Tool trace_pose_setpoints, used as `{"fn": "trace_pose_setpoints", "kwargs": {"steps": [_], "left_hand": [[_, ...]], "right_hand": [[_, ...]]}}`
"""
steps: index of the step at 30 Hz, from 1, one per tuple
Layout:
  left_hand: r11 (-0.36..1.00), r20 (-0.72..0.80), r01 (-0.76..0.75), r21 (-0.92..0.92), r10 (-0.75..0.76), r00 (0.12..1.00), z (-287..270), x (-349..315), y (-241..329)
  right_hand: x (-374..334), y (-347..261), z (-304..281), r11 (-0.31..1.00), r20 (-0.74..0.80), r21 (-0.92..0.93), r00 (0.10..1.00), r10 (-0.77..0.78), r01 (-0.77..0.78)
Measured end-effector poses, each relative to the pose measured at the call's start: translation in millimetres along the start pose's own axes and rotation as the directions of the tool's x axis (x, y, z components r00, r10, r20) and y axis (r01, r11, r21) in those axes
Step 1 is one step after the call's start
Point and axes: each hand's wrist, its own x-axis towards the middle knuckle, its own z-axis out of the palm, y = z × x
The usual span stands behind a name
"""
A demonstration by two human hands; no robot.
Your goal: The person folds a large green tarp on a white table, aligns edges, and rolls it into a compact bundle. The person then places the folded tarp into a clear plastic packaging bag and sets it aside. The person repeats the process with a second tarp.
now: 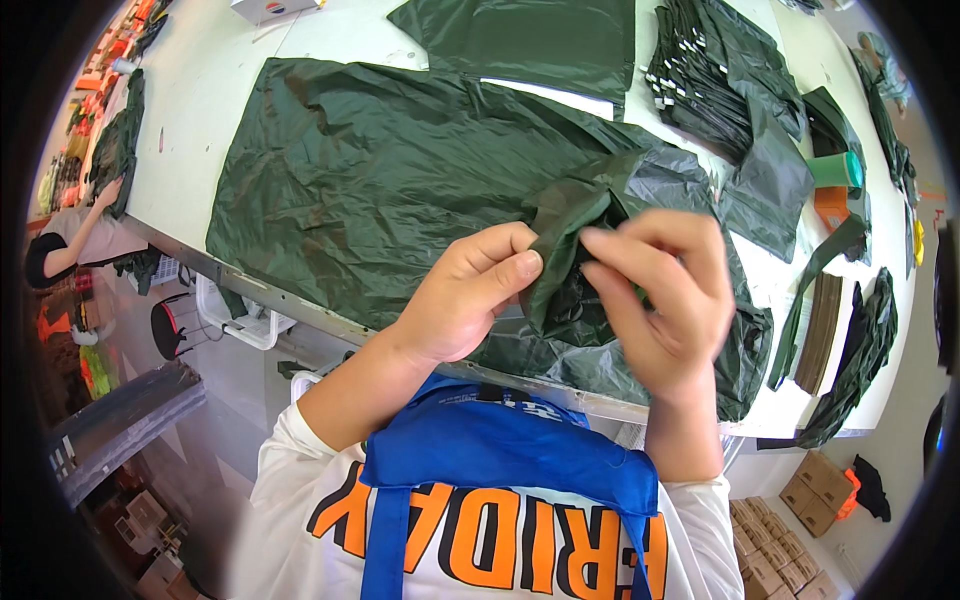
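Observation:
A large dark green sheet of thin, shiny fabric, perhaps a garment, is spread creased over the white table in front of me. My left hand pinches a gathered fold of it between thumb and fingers, raised a little above the table near its front edge. Close on the right, my right hand is bent at the same bunched fold, with thumb and fingertips at its opening. Slight blur covers this hand, and whether its fingertips grip the cloth cannot be made out.
More green fabric lies at the table's far side. A stack of dark pieces with white tags is at the far right, near a green-topped cone. A white plastic crate stands below the front edge. Another person's arm reaches in at far left.

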Motion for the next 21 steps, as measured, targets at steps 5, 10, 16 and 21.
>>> {"fn": "trace_pose_setpoints", "kwargs": {"steps": [5,10,16,21], "left_hand": [[1.000,0.025,-0.023,0.002,0.023,0.999,11.3,0.4,5.3],[0.998,0.023,-0.034,0.062,0.033,0.999,3.7,0.5,2.9],[0.998,-0.070,-0.037,0.049,0.040,0.997,14.2,1.7,3.5],[0.999,-0.080,-0.032,0.042,0.035,0.996,23.4,3.1,5.3]], "right_hand": [[4.1,11.8,9.0,0.986,0.011,-0.108,0.992,-0.127,0.127],[-1.9,11.4,1.1,0.981,-0.033,0.166,0.994,0.108,-0.101],[-11.9,-10.7,-16.7,0.712,0.207,0.568,0.909,0.363,-0.413],[-20.9,-3.1,-20.7,0.809,0.157,0.512,0.957,0.243,-0.290]]}}
